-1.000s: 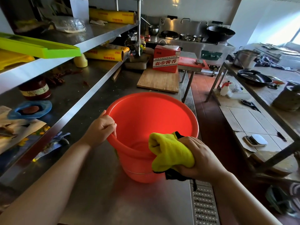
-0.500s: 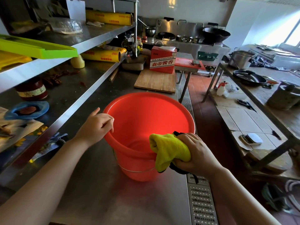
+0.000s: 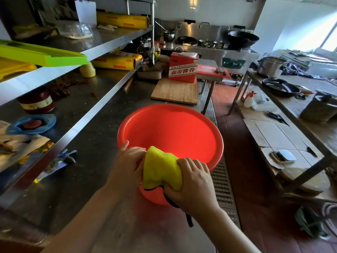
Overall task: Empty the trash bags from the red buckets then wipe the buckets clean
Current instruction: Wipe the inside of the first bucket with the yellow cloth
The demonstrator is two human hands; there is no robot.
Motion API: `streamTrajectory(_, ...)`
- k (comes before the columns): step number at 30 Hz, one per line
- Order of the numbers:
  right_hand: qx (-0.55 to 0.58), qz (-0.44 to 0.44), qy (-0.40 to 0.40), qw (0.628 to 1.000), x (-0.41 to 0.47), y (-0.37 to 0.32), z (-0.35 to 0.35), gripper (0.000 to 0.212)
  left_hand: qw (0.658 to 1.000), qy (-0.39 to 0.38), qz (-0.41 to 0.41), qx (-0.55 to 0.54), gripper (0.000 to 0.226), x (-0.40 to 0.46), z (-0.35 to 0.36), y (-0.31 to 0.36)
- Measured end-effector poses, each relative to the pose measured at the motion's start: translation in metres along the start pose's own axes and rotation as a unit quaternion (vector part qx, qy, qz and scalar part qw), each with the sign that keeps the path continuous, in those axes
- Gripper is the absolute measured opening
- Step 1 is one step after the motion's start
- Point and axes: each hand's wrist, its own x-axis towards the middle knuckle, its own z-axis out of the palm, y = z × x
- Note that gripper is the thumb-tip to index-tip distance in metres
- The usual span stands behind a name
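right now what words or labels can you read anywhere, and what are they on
"森帝酱香" on the white band of the red box.
"WRAP", upside down, on the lower yellow roll; its other print is blurred.
Upper yellow roll: print too small.
Jar label: blurred.
Small line above the box's big characters: unreadable.

A steel counter (image 3: 87, 143) carries the red bucket (image 3: 182, 128) near its right edge. A wooden board (image 3: 175, 92) is laid farther back, with a red box (image 3: 182, 70) behind it.
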Motion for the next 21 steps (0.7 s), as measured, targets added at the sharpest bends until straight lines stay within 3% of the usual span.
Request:
streamTrajectory(7, -0.003, -0.015, -0.004, 1.0, -0.005, 0.001, 0.002, 0.052, 0.999, 0.035, 0.019, 0.025, 0.032, -0.001, 0.002, -0.001)
streamTrajectory(12, 0.003, -0.059, -0.047, 0.997, -0.002, 0.021, -0.01, 0.063, 0.996, 0.08, 0.028, 0.021, 0.04, 0.011, 0.001, -0.003)
streamTrajectory(21, 0.023, -0.106, -0.109, 0.988, -0.002, 0.083, -0.043, 0.069, 0.998, -0.023, 0.009, -0.064, 0.05, 0.033, -0.021, -0.031)
